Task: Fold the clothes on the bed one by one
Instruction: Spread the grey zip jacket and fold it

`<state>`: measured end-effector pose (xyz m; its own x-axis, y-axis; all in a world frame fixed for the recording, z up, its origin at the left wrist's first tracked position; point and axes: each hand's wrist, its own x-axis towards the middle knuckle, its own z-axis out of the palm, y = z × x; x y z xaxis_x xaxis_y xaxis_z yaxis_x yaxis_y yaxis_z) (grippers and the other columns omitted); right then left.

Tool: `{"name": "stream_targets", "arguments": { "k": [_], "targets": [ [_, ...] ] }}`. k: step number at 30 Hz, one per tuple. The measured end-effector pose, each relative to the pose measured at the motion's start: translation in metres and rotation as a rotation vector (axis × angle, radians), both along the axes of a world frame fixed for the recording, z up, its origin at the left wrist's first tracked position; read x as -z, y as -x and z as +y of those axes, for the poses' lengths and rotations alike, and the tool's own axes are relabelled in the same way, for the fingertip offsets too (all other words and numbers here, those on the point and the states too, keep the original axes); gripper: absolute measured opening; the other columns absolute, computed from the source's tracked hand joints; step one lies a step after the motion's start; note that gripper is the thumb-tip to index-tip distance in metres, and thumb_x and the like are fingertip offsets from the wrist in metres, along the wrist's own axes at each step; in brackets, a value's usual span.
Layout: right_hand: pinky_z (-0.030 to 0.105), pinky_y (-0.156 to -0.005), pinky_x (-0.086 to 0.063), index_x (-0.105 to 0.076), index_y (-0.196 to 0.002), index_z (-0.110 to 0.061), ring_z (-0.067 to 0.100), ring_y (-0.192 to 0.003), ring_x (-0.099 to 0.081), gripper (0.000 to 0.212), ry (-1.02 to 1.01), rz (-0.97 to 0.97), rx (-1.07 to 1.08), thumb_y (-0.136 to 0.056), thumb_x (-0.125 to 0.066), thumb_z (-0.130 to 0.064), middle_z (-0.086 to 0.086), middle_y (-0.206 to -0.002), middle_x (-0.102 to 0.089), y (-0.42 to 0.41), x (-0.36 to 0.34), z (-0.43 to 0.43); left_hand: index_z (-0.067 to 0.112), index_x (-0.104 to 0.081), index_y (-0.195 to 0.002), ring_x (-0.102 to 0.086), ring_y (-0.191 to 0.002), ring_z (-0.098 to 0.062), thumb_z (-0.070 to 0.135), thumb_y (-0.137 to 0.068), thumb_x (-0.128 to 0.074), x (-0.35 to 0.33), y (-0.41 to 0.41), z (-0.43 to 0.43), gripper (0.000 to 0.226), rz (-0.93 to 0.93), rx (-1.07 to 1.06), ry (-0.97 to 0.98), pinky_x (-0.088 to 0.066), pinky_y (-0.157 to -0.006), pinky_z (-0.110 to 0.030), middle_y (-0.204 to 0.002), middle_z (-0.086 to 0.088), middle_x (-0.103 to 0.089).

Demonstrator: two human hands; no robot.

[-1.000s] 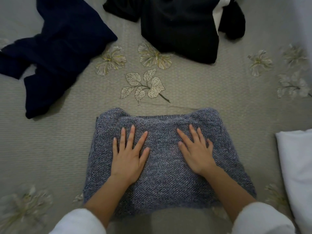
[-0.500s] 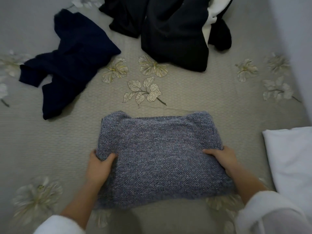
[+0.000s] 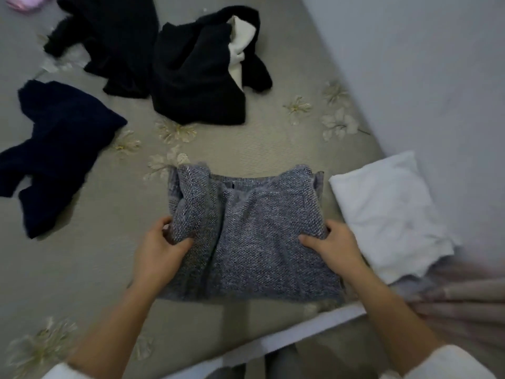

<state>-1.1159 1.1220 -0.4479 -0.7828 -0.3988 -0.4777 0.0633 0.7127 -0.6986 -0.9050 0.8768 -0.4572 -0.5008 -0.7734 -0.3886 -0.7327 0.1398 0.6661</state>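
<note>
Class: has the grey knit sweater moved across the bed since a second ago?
Yes. The grey knit sweater has shifted right: the embroidered leaf sprig now lies by its far-left corner, and the white folded cloth is much closer.

Left hand [image 3: 158, 250], right hand [image 3: 334, 248] gripping grey knit sweater [image 3: 254, 242] (folded)

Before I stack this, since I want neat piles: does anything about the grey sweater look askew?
Yes. The grey sweater is rumpled: its left side bunches into a ridge where the left hand grips it, while the right hand grips the right edge. Its far corners stick up.
</note>
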Motion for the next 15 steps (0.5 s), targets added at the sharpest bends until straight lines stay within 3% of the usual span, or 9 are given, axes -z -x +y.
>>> {"name": "stream_targets", "arguments": {
  "k": [2,4,7,9,12,15],
  "targets": [
    [0.02,-0.06,-0.048,-0.064,-0.089,-0.028,0.001,-0.073,-0.062,0.024,0.02,0.04,0.083,-0.073,-0.081,-0.029,-0.019,-0.082,-0.066,0.009,-0.02,0.034,0.019,-0.048,-0.132,-0.055,-0.07,0.003,0.026,-0.082,-0.074,-0.016,0.031,0.018,0.057,0.046,0.086,0.002,-0.04,-0.053,-0.015,-0.109,0.001,-0.063],
    [0.014,-0.055,-0.043,-0.062,-0.089,-0.029,-0.004,-0.07,-0.059,0.022,0.017,0.074,0.158,-0.075,-0.079,-0.029,-0.023,-0.079,-0.062,0.019,-0.036,0.067,0.017,-0.046,-0.136,-0.056,-0.073,-0.003,0.024,-0.084,-0.073,-0.029,0.064,0.038,0.059,0.076,0.169,-0.001,-0.041,-0.057,-0.013,-0.116,-0.003,-0.062],
    [0.011,-0.05,-0.04,-0.063,-0.086,-0.028,-0.008,-0.066,-0.057,0.019,0.034,0.12,0.289,-0.075,-0.079,-0.027,-0.023,-0.077,-0.061,0.032,-0.05,0.113,0.016,-0.047,-0.135,-0.063,-0.087,-0.018,0.021,-0.084,-0.071,-0.044,0.117,0.068,0.056,0.117,0.309,0.025,-0.051,-0.069,-0.027,-0.12,-0.007,-0.064],
    [0.018,-0.055,-0.046,-0.065,-0.088,-0.025,-0.002,-0.07,-0.061,0.019,0.059,0.124,0.398,-0.076,-0.079,-0.026,-0.02,-0.08,-0.064,0.037,-0.053,0.14,0.018,-0.05,-0.133,-0.064,-0.092,-0.023,0.022,-0.086,-0.069,-0.052,0.156,0.088,0.051,0.132,0.406,0.088,-0.052,-0.075,-0.034,-0.116,-0.006,-0.066],
    [0.031,-0.067,-0.052,-0.062,-0.086,-0.028,0.009,-0.076,-0.063,0.017,0.085,0.102,0.59,-0.077,-0.077,-0.024,-0.013,-0.083,-0.066,0.043,-0.051,0.175,0.021,-0.053,-0.13,-0.064,-0.093,-0.022,0.022,-0.088,-0.066,-0.06,0.213,0.117,0.044,0.16,0.517,0.153,-0.05,-0.074,-0.033,-0.112,-0.003,-0.068],
    [0.03,-0.065,-0.051,-0.06,-0.076,-0.029,0.011,-0.077,-0.064,0.017,0.119,0.081,0.746,-0.079,-0.074,-0.019,-0.014,-0.081,-0.065,0.046,-0.044,0.203,0.02,-0.054,-0.129,-0.062,-0.098,-0.023,0.018,-0.091,-0.062,-0.065,0.261,0.145,0.039,0.207,0.592,0.176,-0.043,-0.073,-0.03,-0.114,-0.003,-0.067]
  ]
}}
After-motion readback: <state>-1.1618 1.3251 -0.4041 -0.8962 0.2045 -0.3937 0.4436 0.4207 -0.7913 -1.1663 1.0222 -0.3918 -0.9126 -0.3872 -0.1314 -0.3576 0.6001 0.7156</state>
